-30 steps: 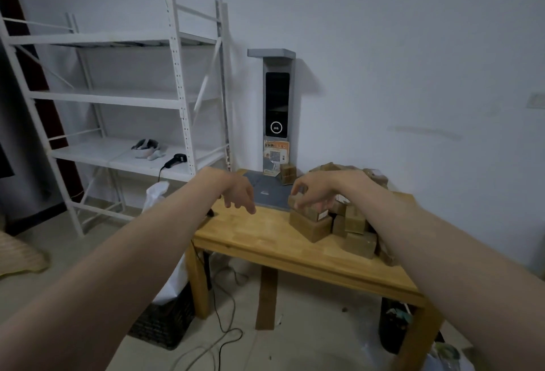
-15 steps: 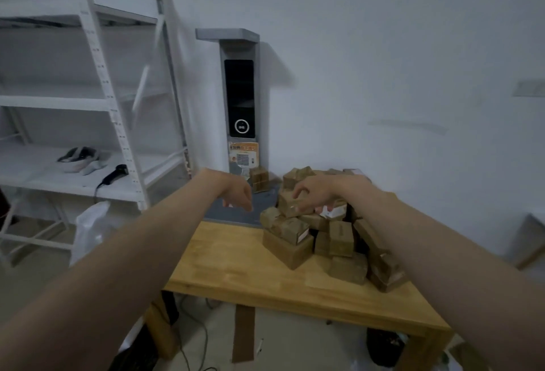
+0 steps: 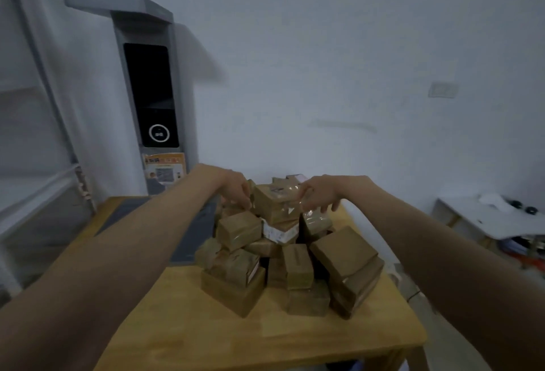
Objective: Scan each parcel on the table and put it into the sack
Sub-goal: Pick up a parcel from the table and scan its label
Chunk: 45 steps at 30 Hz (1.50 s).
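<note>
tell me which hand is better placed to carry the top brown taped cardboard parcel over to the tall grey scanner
Left, probably. Both the left hand and right hand grip the top brown taped cardboard parcel, but the tall grey scanner stands on the left side, so the left hand has the shorter, uncrossed path.

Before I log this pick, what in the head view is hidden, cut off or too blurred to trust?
- Sack: not in the head view.
- Taped brown cardboard parcel on top of the pile: label print blurred.
- Left hand and right hand: fingertips hidden behind that parcel, so the grip is unclear.
- Tall grey scanner kiosk: screen icon blurred.
- Light wooden table: near edge cut off.
</note>
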Available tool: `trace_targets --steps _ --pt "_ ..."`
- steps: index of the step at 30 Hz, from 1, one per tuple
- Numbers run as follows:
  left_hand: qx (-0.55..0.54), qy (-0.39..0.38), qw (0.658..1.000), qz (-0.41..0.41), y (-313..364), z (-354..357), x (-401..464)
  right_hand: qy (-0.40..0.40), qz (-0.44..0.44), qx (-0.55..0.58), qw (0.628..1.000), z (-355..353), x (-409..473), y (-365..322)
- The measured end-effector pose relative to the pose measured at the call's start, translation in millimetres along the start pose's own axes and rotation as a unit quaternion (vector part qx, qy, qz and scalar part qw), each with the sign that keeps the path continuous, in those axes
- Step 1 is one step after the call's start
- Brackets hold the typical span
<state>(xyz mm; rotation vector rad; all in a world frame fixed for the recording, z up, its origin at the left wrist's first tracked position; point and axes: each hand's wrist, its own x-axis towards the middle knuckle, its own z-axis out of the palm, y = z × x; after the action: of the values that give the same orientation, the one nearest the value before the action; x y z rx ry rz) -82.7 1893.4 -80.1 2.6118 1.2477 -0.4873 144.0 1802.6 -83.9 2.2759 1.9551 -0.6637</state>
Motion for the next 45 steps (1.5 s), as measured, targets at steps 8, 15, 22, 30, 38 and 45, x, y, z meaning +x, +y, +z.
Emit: trace_targets --steps 8,15,22,30,38,45 --pt "0.0 -0.046 0.998 0.038 -17.0 -2.8 103.6 -0.001 0.043 0.008 0.999 -5.7 62.7 41.3" --pt "-0.009 -0.048 0.997 0.056 -12.0 -3.9 180.3 -0.009 0.061 0.033 0.998 -7.1 131.5 91.1" --pt "-0.022 -0.068 0.997 0.016 -19.6 -7.6 256.6 -0.031 0.025 0.035 0.999 -18.7 215.6 130.2" --pt "-0.076 -0.021 0.992 -0.095 -23.2 4.3 318.3 -0.073 -0.044 0.036 0.996 -12.4 319.4 145.2" --pt "-0.273 0.017 0.931 -0.242 -23.6 36.1 335.4 -0.128 -0.029 0.216 0.968 21.6 367.5 138.2" --pt "-0.48 -0.024 0.831 -0.278 -8.3 56.1 343.9 -0.162 0.006 0.318 0.934 40.6 367.1 128.9"
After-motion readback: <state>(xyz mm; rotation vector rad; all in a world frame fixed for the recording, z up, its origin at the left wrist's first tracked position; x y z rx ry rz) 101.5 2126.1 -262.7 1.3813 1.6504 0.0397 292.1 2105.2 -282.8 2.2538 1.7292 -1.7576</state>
